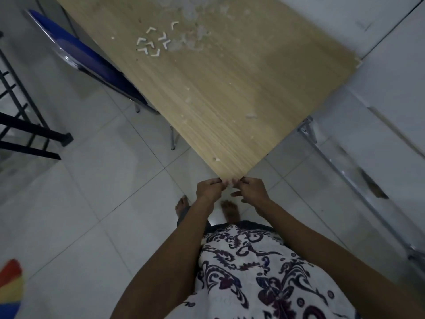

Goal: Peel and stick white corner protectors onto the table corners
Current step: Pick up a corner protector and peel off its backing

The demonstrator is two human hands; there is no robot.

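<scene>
Protector [230,182]: white, small, at the near table corner, 6 o'clock of the tabletop, mostly hidden by fingers. Left hand [208,189] and right hand [251,189] meet at that corner; each grip is narrow, fingertips pinching the protector against the table [230,93] edge. Spare protectors [153,41]: loose cluster on the table at 11 o'clock, well apart from the hands. Blue chair [92,58] at 10 o'clock, tucked beside the table's left edge.
</scene>
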